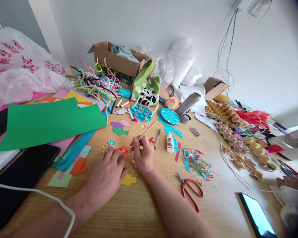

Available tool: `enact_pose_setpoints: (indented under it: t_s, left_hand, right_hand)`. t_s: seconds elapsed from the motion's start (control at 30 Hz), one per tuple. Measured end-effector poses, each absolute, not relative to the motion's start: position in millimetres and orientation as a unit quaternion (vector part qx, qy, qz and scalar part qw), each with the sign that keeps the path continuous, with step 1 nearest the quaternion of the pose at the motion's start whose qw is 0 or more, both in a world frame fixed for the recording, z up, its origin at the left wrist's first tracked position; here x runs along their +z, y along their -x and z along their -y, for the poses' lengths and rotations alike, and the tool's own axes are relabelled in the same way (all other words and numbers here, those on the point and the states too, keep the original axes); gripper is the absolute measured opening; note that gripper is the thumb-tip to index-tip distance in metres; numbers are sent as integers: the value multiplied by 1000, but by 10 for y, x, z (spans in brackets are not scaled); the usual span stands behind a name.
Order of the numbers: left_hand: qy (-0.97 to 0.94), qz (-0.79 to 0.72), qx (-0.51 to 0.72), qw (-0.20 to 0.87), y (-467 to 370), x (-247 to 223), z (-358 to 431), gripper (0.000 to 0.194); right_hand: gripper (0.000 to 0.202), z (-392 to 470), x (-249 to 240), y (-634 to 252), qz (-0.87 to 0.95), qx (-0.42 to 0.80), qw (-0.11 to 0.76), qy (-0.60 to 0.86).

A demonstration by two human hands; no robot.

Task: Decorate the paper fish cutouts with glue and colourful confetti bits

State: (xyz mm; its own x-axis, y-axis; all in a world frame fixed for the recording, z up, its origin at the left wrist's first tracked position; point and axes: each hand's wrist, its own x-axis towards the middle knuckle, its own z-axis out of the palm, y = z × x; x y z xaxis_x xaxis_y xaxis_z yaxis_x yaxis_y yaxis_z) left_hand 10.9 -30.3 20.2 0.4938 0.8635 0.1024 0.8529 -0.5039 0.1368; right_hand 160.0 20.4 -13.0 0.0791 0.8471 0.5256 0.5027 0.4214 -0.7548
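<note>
My right hand pinches a thin pale wooden stick, its upper end pointing away to the right. The stick's lower tip is by an orange paper fish with coloured dots, partly hidden by my fingers. My left hand lies palm down with its fingers stretched out, fingertips at the fish's near edge. Beside them is a patterned blue-and-yellow paper piece. A yellow paper fish lies under my left thumb's side. Purple, pink and green paper fish lie farther back.
Right of my hands are a white glue bottle, a pen, paper scraps and red-handled scissors. Coloured paper sheets cover the left. A metal flask leans behind. Another person's hand is at the right edge, near a phone.
</note>
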Motion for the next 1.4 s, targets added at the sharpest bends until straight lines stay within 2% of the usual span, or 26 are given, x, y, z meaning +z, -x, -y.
enact_pose_setpoints:
  t_s: [0.5, 1.4]
  left_hand:
    - [-861, -500, 85, 50, -120, 222, 308, 20]
    - [-862, -498, 81, 36, -119, 203, 312, 24]
  right_hand:
    - [23, -205, -153, -1614, 687, 131, 506, 504]
    - [24, -197, -142, -1608, 718, 93, 485, 490]
